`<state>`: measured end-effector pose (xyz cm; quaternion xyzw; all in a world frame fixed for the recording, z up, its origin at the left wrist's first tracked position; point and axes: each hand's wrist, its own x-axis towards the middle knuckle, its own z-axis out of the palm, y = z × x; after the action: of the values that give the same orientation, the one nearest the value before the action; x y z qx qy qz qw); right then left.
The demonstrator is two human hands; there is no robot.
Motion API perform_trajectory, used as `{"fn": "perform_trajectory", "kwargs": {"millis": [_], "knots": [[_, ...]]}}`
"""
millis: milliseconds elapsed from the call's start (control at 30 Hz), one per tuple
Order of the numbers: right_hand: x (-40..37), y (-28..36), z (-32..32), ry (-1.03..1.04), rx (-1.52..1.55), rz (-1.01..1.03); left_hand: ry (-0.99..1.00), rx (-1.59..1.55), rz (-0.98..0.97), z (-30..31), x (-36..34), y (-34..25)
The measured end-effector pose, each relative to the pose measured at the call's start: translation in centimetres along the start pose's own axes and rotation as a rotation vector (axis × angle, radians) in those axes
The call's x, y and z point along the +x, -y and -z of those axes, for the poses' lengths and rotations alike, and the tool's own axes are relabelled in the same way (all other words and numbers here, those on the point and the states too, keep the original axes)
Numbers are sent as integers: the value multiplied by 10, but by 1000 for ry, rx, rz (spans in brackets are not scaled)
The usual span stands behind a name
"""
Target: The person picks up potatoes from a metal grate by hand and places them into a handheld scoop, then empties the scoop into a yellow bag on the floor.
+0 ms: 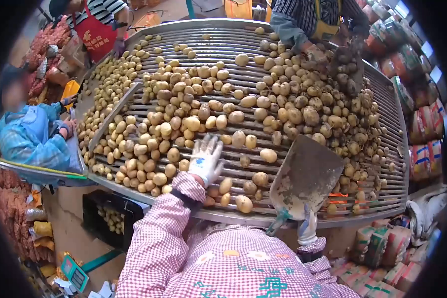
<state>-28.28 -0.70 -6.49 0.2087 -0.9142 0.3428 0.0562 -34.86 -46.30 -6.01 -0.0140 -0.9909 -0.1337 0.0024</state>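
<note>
Potatoes of several sizes lie across a slatted metal sorting table. My left hand, in a white work glove with a blue mark, reaches out over the slats, fingers spread, at the edge of a potato pile; it grips nothing. A worn metal shovel blade rests at the table's near right, its teal socket pointing toward me. At the blade's near edge is my gloved right hand, closed on the shovel; some of its fingers are hidden. Dirtier potatoes are heaped beyond the blade.
A person in blue sleeves stands left, another in a red apron far left. At the far right, a striped-shirted person handles potatoes. Below the near edge sits a black crate. Filled bags are stacked right.
</note>
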Motion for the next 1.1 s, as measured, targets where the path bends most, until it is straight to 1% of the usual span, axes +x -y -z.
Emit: {"fn": "perform_trajectory", "kwargs": {"millis": [67,100,133,200,233,267,333,367,400,433,467,500,533,567,600,633,667,700,733,767,800,833,867,900,933,967,1000,1033,1067,1100], "knots": [[-4,-3,-9,-77,201,-257,44,-10,50,-11,15,43],[-11,-3,-15,-77,-44,-145,84,70,28,-5,23,57],[-7,-3,-17,-77,-57,-151,85,71,18,4,28,68],[-9,0,-18,-60,173,-390,96,82,12,13,40,99],[-13,4,-23,-150,48,-299,128,140,12,23,48,110],[-14,4,-27,-151,33,-309,187,169,18,36,58,122],[-14,4,-31,-252,399,-624,201,72,132,52,66,149],[-16,7,-31,-261,390,-634,154,101,114,44,65,171],[-15,11,-32,-246,211,-637,104,132,98,36,66,190],[-14,15,-32,-227,34,-639,143,166,170,48,69,194],[-12,18,-34,-208,-140,-635,209,134,260,61,77,200],[-13,19,-37,-214,-140,-641,107,266,216,45,80,235],[-15,18,-42,-291,-9,-583,238,254,387,52,93,259],[-14,15,-47,-368,121,-521,284,403,430,71,101,265],[-14,16,-47,-370,122,-529,403,467,518,94,113,263],[-14,19,-46,-320,10,-506,426,405,589,100,119,279],[-12,21,-48,-273,-100,-484,350,289,698,97,124,299],[-23,2,-50,-164,-557,-94,238,311,690,89,129,310],[-39,-10,-58,-164,-554,-109,128,332,679,80,131,320],[-39,-6,-65,-190,-436,-188,-28,349,523,81,136,304],[-39,-1,-69,-214,-323,-264,-155,215,327,80,140,286],[-38,4,-71,-238,-214,-336,-347,151,79,65,147,268],[-33,12,-69,-265,-111,-405,-335,37,-70,69,158,234],[-26,20,-67,-299,-12,-471,-207,-44,-122,65,167,210],[-18,26,-64,-339,86,-532,-103,-19,-192,58,177,192],[-9,31,-61,-380,185,-589,-57,17,-227,49,185,182],[-1,36,-57,-417,288,-644,-8,54,-260,41,191,176],[5,39,-54,-451,395,-698,25,83,-226,42,196,180],[9,43,-51,-484,507,-752,-19,103,-244,39,199,189],[11,46,-49,-489,501,-756,-40,115,-214,34,203,202]]}}
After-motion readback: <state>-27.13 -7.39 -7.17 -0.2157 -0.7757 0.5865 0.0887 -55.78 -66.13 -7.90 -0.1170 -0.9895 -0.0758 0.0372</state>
